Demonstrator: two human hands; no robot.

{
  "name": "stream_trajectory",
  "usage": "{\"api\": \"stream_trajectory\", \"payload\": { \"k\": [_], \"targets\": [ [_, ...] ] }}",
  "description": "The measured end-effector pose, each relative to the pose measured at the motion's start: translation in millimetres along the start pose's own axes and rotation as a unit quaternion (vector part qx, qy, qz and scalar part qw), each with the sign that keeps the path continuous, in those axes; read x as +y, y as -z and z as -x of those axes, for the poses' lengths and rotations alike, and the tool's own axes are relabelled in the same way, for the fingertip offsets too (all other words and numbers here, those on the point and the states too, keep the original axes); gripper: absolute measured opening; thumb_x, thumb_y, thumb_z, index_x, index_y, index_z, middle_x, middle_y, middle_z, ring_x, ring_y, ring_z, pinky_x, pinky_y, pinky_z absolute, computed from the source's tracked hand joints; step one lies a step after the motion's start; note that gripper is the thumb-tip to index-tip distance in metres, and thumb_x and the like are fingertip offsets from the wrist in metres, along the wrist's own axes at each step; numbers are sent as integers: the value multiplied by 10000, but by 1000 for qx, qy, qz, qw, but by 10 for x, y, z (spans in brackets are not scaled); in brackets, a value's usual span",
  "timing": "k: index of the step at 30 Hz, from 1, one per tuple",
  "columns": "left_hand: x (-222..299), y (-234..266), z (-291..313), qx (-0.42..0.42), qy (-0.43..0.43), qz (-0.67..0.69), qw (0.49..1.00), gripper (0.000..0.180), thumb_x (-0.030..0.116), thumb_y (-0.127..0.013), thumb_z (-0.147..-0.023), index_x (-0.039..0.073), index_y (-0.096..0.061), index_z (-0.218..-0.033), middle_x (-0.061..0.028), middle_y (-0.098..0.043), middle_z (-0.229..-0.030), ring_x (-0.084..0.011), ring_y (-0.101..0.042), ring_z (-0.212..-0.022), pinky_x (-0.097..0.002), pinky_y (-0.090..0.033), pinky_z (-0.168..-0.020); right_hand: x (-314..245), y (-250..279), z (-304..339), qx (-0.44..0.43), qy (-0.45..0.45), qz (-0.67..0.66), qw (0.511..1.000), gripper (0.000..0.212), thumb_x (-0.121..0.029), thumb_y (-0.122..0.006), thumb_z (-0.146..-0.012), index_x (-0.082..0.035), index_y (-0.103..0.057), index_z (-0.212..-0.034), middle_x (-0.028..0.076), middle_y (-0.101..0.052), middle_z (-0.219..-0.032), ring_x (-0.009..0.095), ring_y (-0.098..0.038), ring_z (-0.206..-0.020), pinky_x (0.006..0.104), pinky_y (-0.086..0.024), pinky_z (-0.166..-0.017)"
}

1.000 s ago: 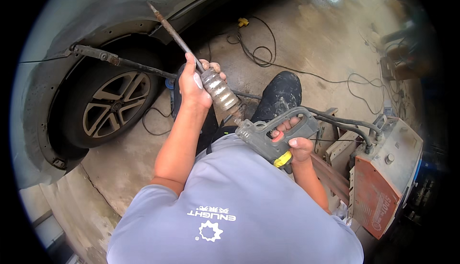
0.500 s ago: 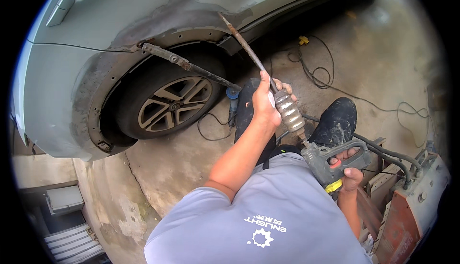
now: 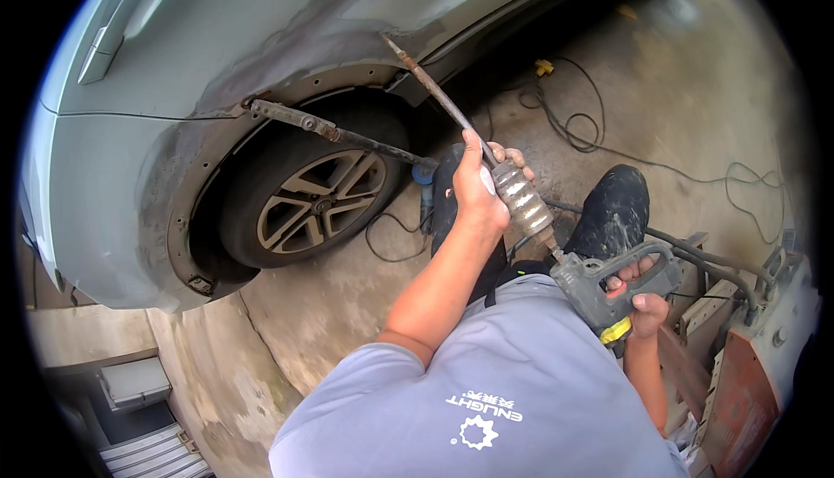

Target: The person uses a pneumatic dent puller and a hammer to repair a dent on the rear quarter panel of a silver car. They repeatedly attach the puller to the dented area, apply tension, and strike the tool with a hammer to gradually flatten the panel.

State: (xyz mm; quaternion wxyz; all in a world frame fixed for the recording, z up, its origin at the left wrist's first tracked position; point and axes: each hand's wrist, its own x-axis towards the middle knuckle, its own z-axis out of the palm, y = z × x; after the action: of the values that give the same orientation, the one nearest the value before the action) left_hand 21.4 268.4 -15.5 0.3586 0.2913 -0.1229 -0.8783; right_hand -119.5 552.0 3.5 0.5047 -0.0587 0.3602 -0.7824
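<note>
A slide-hammer dent puller lies diagonally across my front. Its ribbed metal weight (image 3: 526, 202) slides on a long, partly rusty rod (image 3: 434, 87). The rod's pointed tip is at the sanded patch (image 3: 295, 48) above the car's wheel arch; whether it touches cannot be told. My left hand (image 3: 485, 190) wraps round the rod and the upper end of the weight, thumb along the rod. My right hand (image 3: 643, 291) is closed on the grey pistol-style handle (image 3: 599, 283), with a finger by the red trigger and yellow stuff below it.
A metal bar (image 3: 304, 120) hangs from the arch edge across the tyre and wheel (image 3: 323, 204). A blue corded tool (image 3: 423, 176) stands by my knee. Black cable (image 3: 573, 135) with a yellow plug (image 3: 545, 68) loops over the floor. A red-and-grey machine (image 3: 747, 382) with thick cables stands right.
The view has shifted slightly, so the car and wheel sit a little lower. The rod's tip appears slightly farther left and lower. Both hands keep their holds.
</note>
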Motion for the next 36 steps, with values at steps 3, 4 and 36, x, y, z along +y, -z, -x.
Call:
{"api": "stream_trajectory", "payload": {
  "k": [3,4,36],
  "targets": [
    [1,-29,15,-3,-1,4,1000,610,685,-449,-1021,122,-499,-791,-141,-630,-785,-325,-646,-637,-463,-526,-612,24,113,-3,-20,3,-28,999,424,-89,-714,-642,-136,-497,-1003,-7,-440,-934,147,-479,-889,341,-506,-867],
    [-2,-15,18,-4,2,6,1000,612,678,-436,-1027,117,-505,-792,-143,-625,-786,-334,-647,-647,-487,-529,-629,6,56,-4,-6,-1,-15,1000,426,-87,-713,-642,-139,-500,-1007,-12,-435,-933,146,-475,-887,343,-507,-867],
    [137,-28,-150,-24,12,10,1000,659,731,-410,-1002,116,-585,-839,-135,-629,-787,-352,-645,-682,-516,-540,-650,-15,23,35,6,0,-20,1000,485,-125,-754,-631,-166,-524,-1057,-34,-454,-955,180,-519,-963,444,-516,-938]
  ]
}}
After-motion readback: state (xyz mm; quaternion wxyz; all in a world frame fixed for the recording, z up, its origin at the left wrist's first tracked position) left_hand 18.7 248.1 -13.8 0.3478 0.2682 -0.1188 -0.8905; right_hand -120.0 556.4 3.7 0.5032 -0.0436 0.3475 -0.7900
